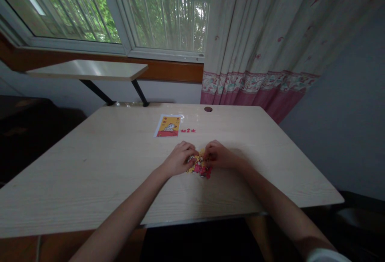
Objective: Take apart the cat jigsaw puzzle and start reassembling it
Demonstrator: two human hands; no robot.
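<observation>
On the pale wooden table [90, 174] lies a small partly joined jigsaw puzzle [200, 166] in yellow, pink and red. My left hand [179, 159] rests on its left edge with the fingers curled down onto the pieces. My right hand [218, 156] is on its upper right edge, fingers bent and pinched on the pieces. Both hands hide much of the puzzle. Farther back lies a reference picture card [167, 125] showing a white animal on yellow and red. Beside it sit a few loose red puzzle pieces [188, 130].
A round cable hole [208, 109] is near the table's far edge. A raised shelf [90, 69] on black brackets stands at the back left under the window [120, 9]. A patterned curtain [270, 37] hangs at the back right. A dark seat [27, 125] is to the left.
</observation>
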